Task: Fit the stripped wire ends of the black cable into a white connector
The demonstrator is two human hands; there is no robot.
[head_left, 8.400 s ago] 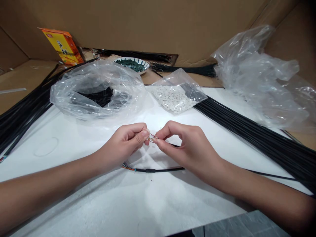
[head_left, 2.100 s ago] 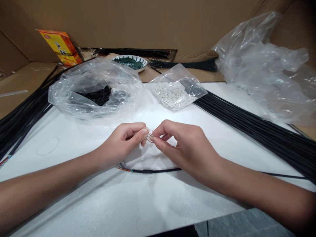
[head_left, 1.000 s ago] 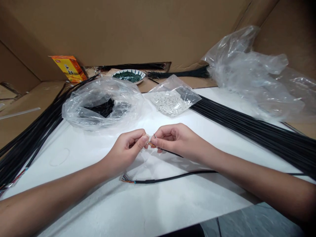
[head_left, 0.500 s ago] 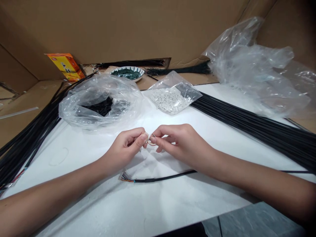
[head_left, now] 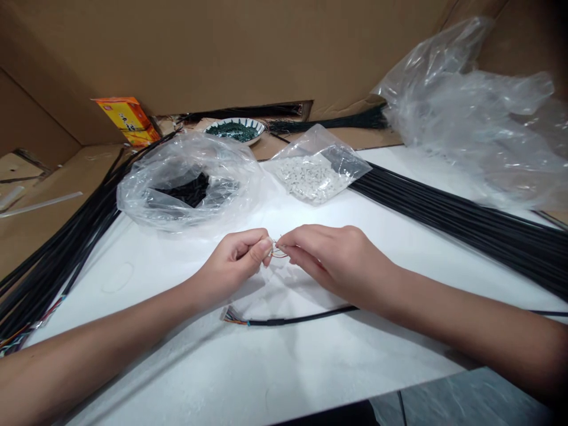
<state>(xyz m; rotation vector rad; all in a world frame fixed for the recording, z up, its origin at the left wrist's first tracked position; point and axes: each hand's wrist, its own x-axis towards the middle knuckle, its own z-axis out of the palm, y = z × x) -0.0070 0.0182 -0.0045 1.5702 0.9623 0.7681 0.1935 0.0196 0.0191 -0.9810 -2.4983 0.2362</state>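
Note:
My left hand (head_left: 239,254) is closed, thumb pressed to the forefinger on what looks like a small white connector, mostly hidden by the fingertips. Thin wires (head_left: 279,255), one orange-red, span the small gap to my right hand (head_left: 341,254), whose thumb and fingertips pinch them. Below the hands, a black cable (head_left: 306,318) lies on the white table (head_left: 213,378). Its left end fans into coloured wires ending in a white connector (head_left: 224,314); further right, my right forearm covers part of it.
Behind the hands lie a clear bag (head_left: 190,189) with black pieces and a bag of small white parts (head_left: 310,174). Black cable bundles flank both sides (head_left: 465,219). A plate (head_left: 260,126) of dark green bits, an orange packet (head_left: 126,121) and crumpled plastic (head_left: 470,118) stand near the cardboard wall.
My right fingers have straightened somewhat and drawn slightly away from the left fingertips, so more of the thin wires shows. The whole view has shifted a little.

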